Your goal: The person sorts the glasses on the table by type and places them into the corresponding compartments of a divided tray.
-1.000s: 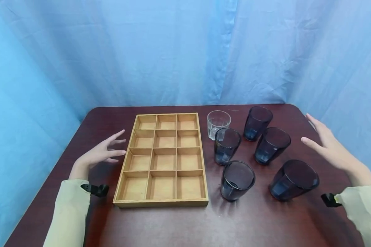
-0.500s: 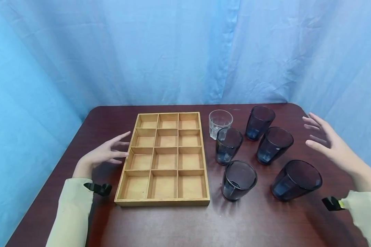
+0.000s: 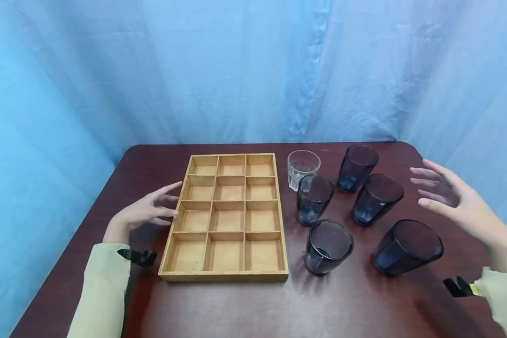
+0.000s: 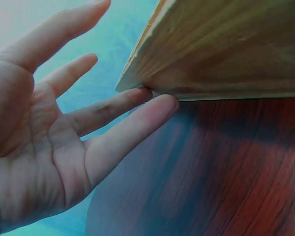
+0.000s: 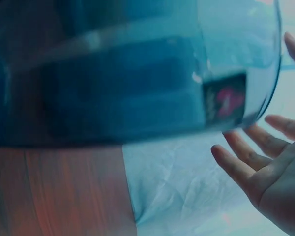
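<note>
A light wooden divided tray (image 3: 224,277) with several square compartments lies on the dark table. My left hand (image 3: 145,212) is at its left side, fingers extended; in the left wrist view two fingertips meet or nearly meet the tray's edge (image 4: 211,54). Right of the tray stand several dark blue tumblers and one clear glass (image 3: 295,176). My right hand (image 3: 458,195) hovers apart from them at the right, fingers spread, holding nothing. Nearest to it are the near-right tumbler (image 3: 399,256) and the middle-right tumbler (image 3: 372,206). A blue tumbler with a small label (image 5: 137,88) fills much of the right wrist view.
Other dark tumblers stand near the tray: a front one (image 3: 326,256), a middle one (image 3: 312,209) overlapping the clear glass in view, and a far one (image 3: 355,176). Light blue curtains (image 3: 219,70) hang behind the table (image 3: 236,312) and at both sides.
My left hand has drawn closer to the tray's left side. The right hand has turned, so more of its fingers show. Tray and glasses shift slightly rightward in the view.
</note>
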